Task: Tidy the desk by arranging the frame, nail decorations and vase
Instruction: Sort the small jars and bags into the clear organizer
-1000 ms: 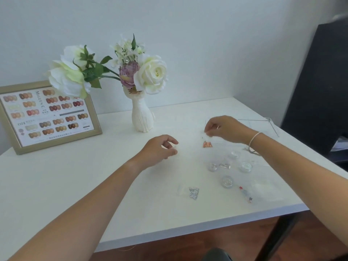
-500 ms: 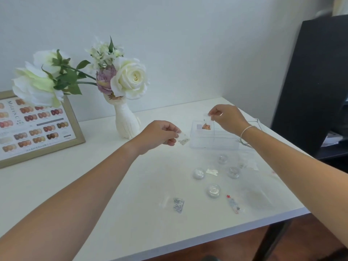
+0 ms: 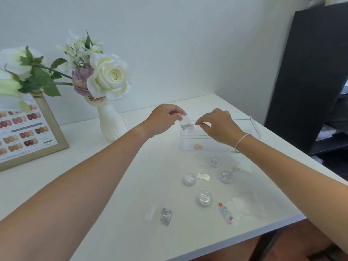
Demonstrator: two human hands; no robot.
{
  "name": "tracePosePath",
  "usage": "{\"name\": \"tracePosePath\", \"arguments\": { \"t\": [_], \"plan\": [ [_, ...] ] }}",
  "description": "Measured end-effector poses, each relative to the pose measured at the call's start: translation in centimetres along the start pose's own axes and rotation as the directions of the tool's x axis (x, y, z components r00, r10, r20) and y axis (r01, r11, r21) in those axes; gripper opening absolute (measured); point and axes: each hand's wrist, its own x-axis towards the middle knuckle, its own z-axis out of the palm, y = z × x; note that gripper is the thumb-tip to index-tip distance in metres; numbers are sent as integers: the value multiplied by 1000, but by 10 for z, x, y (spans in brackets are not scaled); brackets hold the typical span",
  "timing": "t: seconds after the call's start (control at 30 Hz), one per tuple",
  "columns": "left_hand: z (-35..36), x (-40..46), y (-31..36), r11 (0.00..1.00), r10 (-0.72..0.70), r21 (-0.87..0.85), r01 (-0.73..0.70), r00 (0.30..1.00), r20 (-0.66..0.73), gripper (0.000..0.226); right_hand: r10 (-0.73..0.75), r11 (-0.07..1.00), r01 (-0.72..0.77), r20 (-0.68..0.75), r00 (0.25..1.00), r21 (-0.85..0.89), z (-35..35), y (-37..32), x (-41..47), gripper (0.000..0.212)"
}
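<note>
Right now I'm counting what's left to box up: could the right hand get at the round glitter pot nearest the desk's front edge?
Probably yes. That glitter pot sits in the open on the desk, nothing over it, just inside the right forearm. The right hand is up at the clear box, so it would only need to draw back.

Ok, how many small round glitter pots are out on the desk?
4: one nearest the clear box, one left beside a foil packet, one right, one nearest the desk edge. None seems hidden.

bright, even daylight | soft faint shadows | slight softness overall | wide-angle bowing (edges mostly)
</note>
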Motion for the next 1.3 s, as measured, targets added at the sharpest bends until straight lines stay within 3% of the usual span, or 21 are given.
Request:
{"name": "tracePosePath", "arguments": {
  "t": [0.13,0.4,0.53,0.67,0.77,1.0,1.3],
  "plan": [
    [9,15,0,999,11,36,-12,1000,16,24,-12,992,24,-101,995,122,-14,3,-15,22],
    [28,31,-4,991,-19,133,9,997,73,35,-49,973,46,10,999,225,-23,-1,-54,19],
    [35,35,-8,967,-98,250,49,978,186,33,-53,965,41,41,998,259,-24,-5,-66,20],
    [35,38,-11,940,-139,338,49,959,248,29,-85,968,62,86,993,242,-19,-10,-75,19],
    [35,35,-13,920,-93,393,-2,970,223,33,-113,974,87,115,987,209,-15,-12,-79,19],
    [25,5,-17,917,62,388,-95,994,95,37,-139,982,104,232,963,155,-4,-19,-84,22],
    [-2,-77,-25,947,90,306,-103,994,57,30,-154,982,182,365,918,-45,-2,-30,-83,37]
  ]
}}
